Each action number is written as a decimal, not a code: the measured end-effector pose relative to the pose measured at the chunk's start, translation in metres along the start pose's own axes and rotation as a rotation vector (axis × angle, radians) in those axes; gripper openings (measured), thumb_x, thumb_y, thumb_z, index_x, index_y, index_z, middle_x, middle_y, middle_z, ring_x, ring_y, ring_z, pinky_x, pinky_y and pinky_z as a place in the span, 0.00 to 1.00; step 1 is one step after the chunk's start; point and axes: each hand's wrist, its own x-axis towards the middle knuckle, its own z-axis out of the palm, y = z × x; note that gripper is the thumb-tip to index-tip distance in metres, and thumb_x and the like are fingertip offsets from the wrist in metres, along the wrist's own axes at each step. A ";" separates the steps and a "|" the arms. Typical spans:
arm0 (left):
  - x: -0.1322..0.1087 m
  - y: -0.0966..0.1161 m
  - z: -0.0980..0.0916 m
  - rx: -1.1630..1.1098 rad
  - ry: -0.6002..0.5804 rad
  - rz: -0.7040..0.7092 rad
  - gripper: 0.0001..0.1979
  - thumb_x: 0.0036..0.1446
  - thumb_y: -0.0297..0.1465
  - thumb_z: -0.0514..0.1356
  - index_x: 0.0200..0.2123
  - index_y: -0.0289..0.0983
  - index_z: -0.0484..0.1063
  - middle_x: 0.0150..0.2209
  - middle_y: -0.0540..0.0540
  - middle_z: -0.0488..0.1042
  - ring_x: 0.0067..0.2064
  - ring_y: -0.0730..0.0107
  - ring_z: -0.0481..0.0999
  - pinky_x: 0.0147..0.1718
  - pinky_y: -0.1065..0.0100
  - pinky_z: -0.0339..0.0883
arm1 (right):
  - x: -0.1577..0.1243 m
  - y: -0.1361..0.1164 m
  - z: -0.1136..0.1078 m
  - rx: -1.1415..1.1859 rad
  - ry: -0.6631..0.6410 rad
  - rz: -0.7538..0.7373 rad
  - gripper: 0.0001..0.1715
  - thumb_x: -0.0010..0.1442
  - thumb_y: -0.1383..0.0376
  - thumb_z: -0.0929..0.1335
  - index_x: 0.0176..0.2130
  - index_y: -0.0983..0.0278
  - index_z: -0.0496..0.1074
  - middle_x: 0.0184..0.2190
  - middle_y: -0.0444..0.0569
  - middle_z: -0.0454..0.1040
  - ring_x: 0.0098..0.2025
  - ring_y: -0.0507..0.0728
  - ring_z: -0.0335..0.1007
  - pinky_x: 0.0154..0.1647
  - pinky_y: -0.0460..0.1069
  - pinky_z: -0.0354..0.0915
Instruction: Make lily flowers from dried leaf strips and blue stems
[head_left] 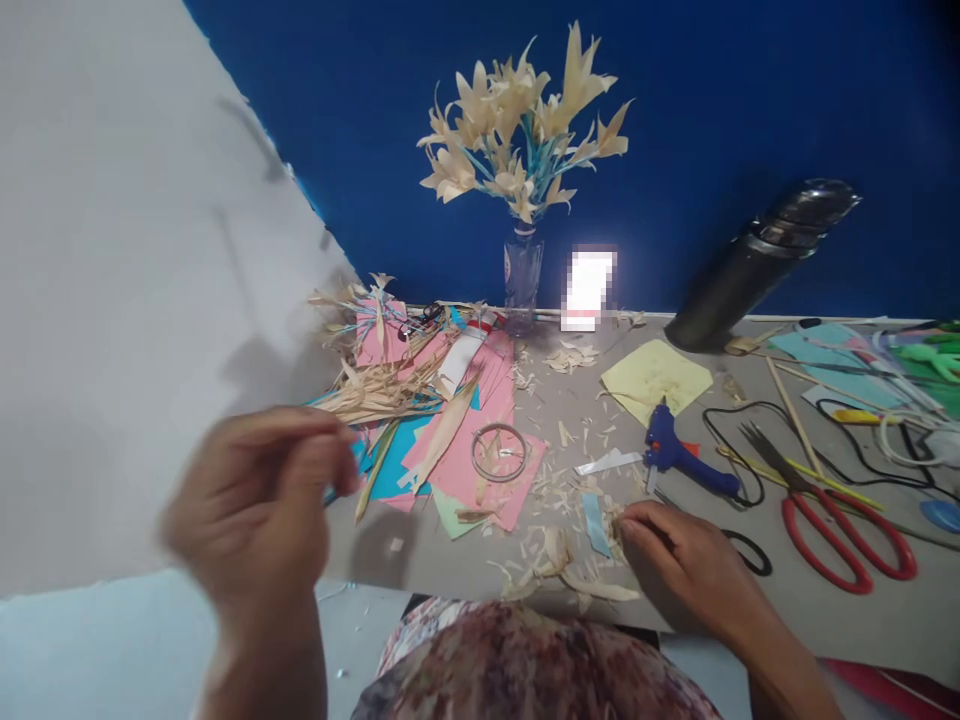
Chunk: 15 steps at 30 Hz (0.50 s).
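Head view, and your left hand [262, 500] is up in the air at the left, well clear of the table [435, 560], fingers drawn in narrow towards the thumb; whether anything is pinched there, I cannot tell. Down on the other side, your right hand [686, 560] is low at the table, fingers curled in, with pale scraps [613, 535] right at the fingertips; whether it grips them, I cannot tell. One light-blue strip [596, 524] lies just left of those scraps.

On to the writing: the glass bottle [523, 285] at the back bears a small mark on its side, too small to read, and the bright panel [589, 290] beside it is blurred out.

Now the count! One blue glue gun [682, 455], beyond your right hand; one pair of red-handled scissors [801, 484], to its right; one dark flask [757, 265], tilted in the view; one yellow sheet [686, 378], scraps on top; one ring [475, 455], flat over pink paper [491, 375]. That single bottle holds a whole bunch of pale flowers [517, 130], overlapping too much for an exact tally.
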 end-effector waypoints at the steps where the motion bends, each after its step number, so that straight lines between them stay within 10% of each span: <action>1: -0.006 -0.004 0.005 0.013 -0.106 -0.007 0.04 0.55 0.29 0.67 0.34 0.37 0.77 0.29 0.51 0.75 0.23 0.77 0.71 0.20 0.73 0.66 | -0.001 0.001 0.001 0.001 0.001 0.002 0.17 0.69 0.55 0.61 0.38 0.57 0.74 0.36 0.46 0.80 0.38 0.59 0.76 0.40 0.51 0.65; 9: -0.052 -0.024 0.046 0.179 -0.902 -0.072 0.15 0.67 0.33 0.53 0.27 0.39 0.69 0.25 0.51 0.73 0.27 0.74 0.72 0.28 0.72 0.63 | 0.001 -0.005 0.005 -0.034 -0.054 -0.009 0.13 0.69 0.59 0.62 0.37 0.59 0.74 0.36 0.47 0.80 0.38 0.59 0.76 0.39 0.51 0.64; 15: -0.066 -0.036 0.056 0.261 -1.075 -0.045 0.22 0.69 0.38 0.50 0.23 0.38 0.68 0.21 0.51 0.67 0.25 0.72 0.67 0.27 0.70 0.55 | 0.009 -0.017 0.016 -0.170 0.004 -0.011 0.08 0.66 0.60 0.65 0.37 0.59 0.72 0.34 0.47 0.78 0.36 0.58 0.75 0.36 0.50 0.61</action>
